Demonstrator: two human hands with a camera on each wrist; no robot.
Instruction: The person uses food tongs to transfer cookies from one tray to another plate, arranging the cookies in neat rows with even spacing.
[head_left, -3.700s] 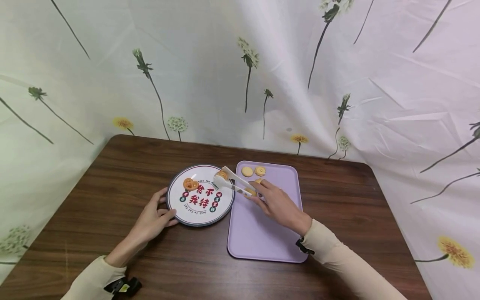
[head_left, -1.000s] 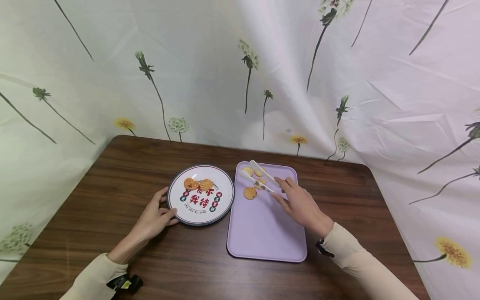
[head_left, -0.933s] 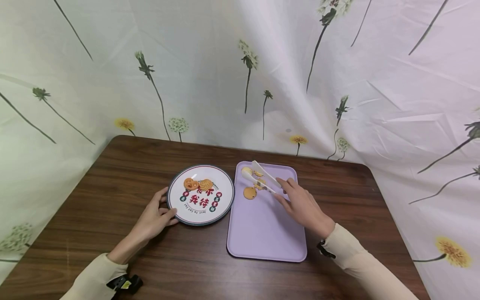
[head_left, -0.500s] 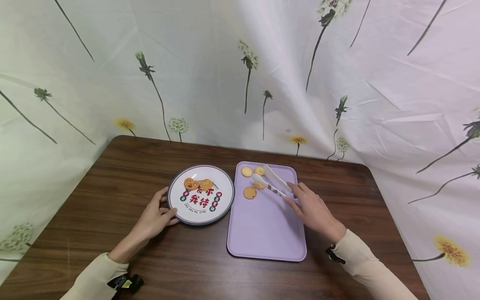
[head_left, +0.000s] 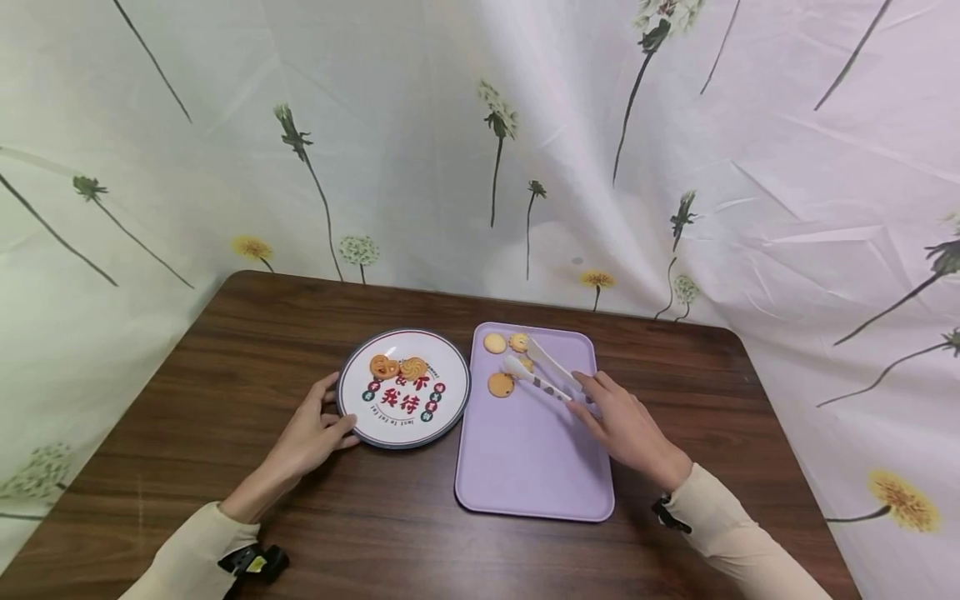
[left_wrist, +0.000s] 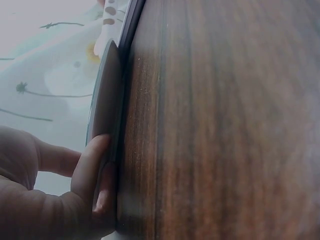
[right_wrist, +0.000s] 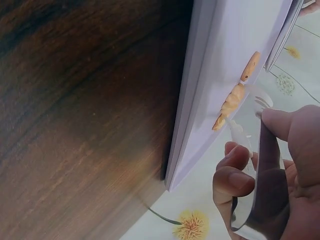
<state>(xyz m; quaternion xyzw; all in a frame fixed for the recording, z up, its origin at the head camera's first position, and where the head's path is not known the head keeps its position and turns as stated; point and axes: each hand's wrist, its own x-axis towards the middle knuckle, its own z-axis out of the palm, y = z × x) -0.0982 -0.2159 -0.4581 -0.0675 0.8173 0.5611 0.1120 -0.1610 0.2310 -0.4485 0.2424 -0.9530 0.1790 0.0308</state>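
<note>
Left hand (head_left: 311,433) on a round white plate (head_left: 450,367), right hand (head_left: 630,427) on brown-spotted white tongs (head_left: 542,384).
On the brown wood-grain tabletop (head_left: 375,525), left fingers pinch the plate's near-left rim; right fingers pinch the tongs, ends parted, over a lilac rectangular tray (head_left: 532,467) at right, four pale golden cookies (head_left: 500,385) towards its far end. Two browner cookies (head_left: 413,369), pretzel-shaped and swirled, lie on the plate's far half. Beyond hangs a white flower-printed cloth (head_left: 420,208).

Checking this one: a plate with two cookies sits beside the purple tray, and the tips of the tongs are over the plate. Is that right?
Not quite. The tips of the tongs are over the purple tray, not the plate; the head view shows it. The plate does bear two cookies and sits beside the tray.
</note>
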